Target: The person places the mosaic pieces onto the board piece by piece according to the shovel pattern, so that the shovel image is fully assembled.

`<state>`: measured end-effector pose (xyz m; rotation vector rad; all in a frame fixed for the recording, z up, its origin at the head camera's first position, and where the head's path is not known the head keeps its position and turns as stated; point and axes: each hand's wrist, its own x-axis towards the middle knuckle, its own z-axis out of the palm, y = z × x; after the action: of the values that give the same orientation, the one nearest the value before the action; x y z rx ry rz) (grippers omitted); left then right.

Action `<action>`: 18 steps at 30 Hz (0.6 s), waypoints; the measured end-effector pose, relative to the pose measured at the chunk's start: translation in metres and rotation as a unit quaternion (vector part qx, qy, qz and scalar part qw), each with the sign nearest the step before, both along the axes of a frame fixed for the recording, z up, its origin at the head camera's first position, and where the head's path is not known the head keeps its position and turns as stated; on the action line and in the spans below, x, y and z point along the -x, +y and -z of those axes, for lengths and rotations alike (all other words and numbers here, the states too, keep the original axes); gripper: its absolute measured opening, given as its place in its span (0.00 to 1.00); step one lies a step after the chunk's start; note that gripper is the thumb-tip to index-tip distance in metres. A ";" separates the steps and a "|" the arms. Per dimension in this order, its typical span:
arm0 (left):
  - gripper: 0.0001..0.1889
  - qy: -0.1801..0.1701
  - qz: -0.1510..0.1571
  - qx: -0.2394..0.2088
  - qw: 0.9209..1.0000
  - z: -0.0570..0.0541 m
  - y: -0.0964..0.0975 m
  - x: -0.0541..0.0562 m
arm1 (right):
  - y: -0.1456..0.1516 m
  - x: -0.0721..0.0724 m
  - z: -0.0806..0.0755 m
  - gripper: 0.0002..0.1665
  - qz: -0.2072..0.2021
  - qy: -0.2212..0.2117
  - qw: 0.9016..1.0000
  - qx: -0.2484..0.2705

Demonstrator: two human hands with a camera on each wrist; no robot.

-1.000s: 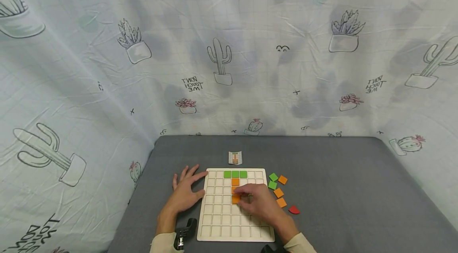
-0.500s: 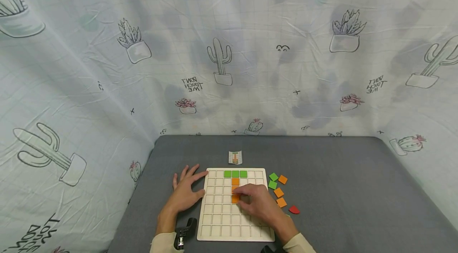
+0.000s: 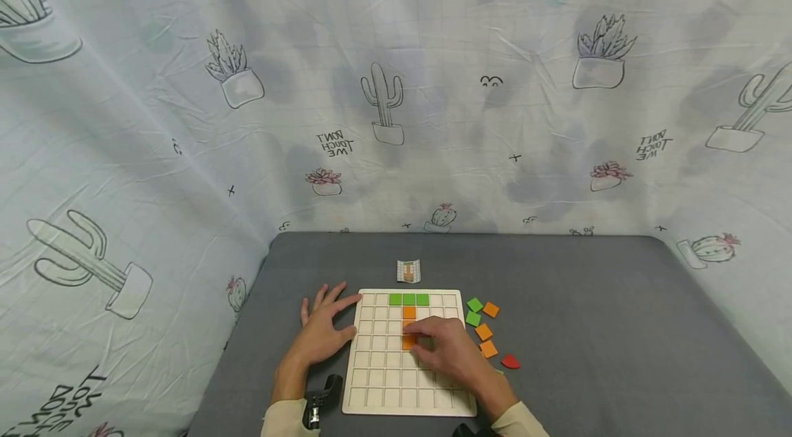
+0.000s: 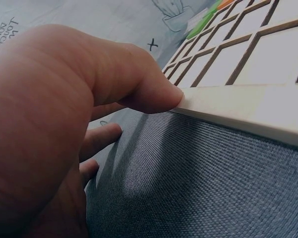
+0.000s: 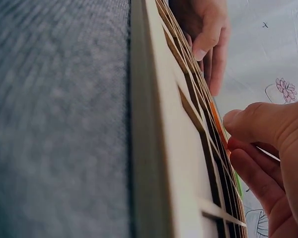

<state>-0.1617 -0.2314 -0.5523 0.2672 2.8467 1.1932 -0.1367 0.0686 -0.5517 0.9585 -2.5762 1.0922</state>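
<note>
Curtained booth (printed cloth (image 3: 445,100), table (image 3: 594,313))

Holds left hand (image 3: 322,339) splayed left of lower centre, right hand (image 3: 448,350) loosely bent at lower centre, pointing leftward.

Head view: the right hand (image 3: 448,349) partly covers the middle square orange tile (image 3: 408,323) on the pale wooden grid board (image 3: 374,396); a green piece (image 3: 499,372) lies mostly hidden behind the right forearm (image 3: 490,389); the print on the small paper card (image 3: 408,271) is too fine to read. Right wrist view: the grey woven cloth (image 5: 59,124) is blurred, the left hand (image 5: 207,30) cut off above
</note>
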 end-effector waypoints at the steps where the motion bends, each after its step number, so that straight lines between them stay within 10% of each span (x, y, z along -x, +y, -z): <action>1: 0.33 0.001 0.000 0.000 1.000 0.000 0.000 0.000 | 0.000 0.000 0.000 0.19 -0.001 0.003 1.000 0.003; 18: 0.33 0.015 -0.002 0.002 1.000 -0.003 0.001 -0.001 | 0.018 -0.002 -0.006 0.18 0.006 -0.078 0.995 0.060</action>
<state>-0.1604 -0.2303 -0.5496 0.2806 2.8759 1.1938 -0.1351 0.0862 -0.5453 0.8617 -2.5968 1.3517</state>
